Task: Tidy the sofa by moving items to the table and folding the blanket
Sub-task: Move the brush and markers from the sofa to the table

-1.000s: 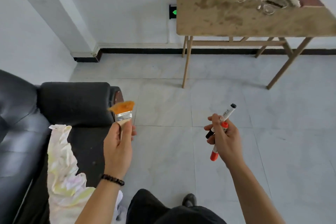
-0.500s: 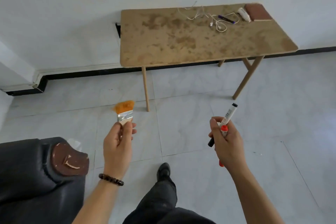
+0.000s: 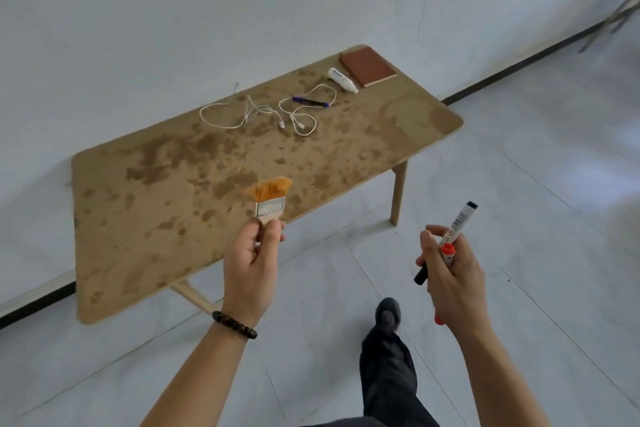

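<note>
While a dark trouser leg [image 3: 386, 367] and shoe [image 3: 388, 314] step forward over the pale tiled floor [image 3: 519, 184] at the bottom of the view, both forearms reach out ahead. Left hand [image 3: 251, 265] wears a dark bead bracelet [image 3: 234, 324] at the wrist; its fingers are curled closed around the handle of a paintbrush [image 3: 270, 199], thumb pressed on the front. Brush stands upright, metal band just above the fingertips, orange bristles fanned at the top, seen in front of the near edge of the table [image 3: 138, 218]; whether it is over the top or short of it cannot be told. Right hand [image 3: 450, 274] is closed in a loose fist around a bunch of markers [image 3: 450, 243]: one white barrel with a dark cap sticks up and to the right, one red cap shows at the knuckles, a black end pokes out lower left, a red tip shows below the palm. That hand is over the floor, right of the table's near corner leg [image 3: 398, 194].

Wooden tabletop is blotchy brown, tilted in the frame, set against a white wall [image 3: 173, 10]. Near half is bare. On the far half: a white cable [image 3: 263, 113] in loose loops, a blue pen [image 3: 310, 101] lying across one loop, a white tube [image 3: 343, 80] just beyond it, and a brown notebook [image 3: 367, 66] at the far right corner, just beside the tube. Black baseboard [image 3: 519, 64] runs along the wall foot. Sofa and blanket are out of view.
</note>
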`<move>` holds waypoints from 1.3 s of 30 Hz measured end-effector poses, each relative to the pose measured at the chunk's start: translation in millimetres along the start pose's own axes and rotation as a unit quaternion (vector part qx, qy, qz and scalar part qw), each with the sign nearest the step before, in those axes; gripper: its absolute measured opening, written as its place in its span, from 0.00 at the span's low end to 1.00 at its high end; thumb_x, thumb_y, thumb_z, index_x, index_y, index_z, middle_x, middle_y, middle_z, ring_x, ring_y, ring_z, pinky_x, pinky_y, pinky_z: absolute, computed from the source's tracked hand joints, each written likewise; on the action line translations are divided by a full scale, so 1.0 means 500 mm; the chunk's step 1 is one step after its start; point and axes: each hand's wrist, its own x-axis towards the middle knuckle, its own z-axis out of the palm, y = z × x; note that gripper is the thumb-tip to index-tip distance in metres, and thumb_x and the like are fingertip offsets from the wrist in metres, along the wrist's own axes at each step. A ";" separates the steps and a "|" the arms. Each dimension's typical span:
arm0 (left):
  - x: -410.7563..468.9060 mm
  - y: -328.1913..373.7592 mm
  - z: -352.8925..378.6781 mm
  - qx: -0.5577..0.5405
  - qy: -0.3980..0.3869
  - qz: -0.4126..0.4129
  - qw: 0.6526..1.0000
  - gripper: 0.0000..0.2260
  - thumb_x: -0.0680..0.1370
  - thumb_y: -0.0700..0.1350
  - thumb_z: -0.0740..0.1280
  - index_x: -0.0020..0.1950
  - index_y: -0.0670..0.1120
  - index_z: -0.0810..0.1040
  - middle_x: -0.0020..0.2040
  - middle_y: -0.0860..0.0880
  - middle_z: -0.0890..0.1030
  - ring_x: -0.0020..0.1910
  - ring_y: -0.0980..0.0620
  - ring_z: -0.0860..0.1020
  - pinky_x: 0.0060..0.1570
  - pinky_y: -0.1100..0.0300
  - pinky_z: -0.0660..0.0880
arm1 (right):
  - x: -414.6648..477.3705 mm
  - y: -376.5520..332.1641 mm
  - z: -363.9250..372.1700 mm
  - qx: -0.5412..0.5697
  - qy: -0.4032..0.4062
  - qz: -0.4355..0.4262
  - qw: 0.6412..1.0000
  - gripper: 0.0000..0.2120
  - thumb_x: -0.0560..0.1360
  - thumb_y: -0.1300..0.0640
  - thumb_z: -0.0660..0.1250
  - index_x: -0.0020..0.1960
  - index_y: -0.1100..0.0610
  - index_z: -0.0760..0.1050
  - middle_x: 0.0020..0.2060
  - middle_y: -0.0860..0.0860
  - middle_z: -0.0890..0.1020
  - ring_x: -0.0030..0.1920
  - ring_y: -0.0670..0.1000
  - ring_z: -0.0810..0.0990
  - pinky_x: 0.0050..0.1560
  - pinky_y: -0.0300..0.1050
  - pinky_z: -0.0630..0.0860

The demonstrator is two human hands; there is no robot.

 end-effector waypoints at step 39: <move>0.920 -0.120 0.690 0.131 0.104 -0.356 0.920 0.09 0.76 0.40 0.65 0.36 0.44 0.70 0.32 0.50 0.70 0.29 0.54 0.66 0.30 0.65 0.65 | 1.350 -0.052 0.508 -0.379 -0.491 -0.054 0.783 0.13 0.78 0.54 0.58 0.61 0.55 0.64 0.43 0.52 0.76 0.46 0.59 0.78 0.39 0.49 0.72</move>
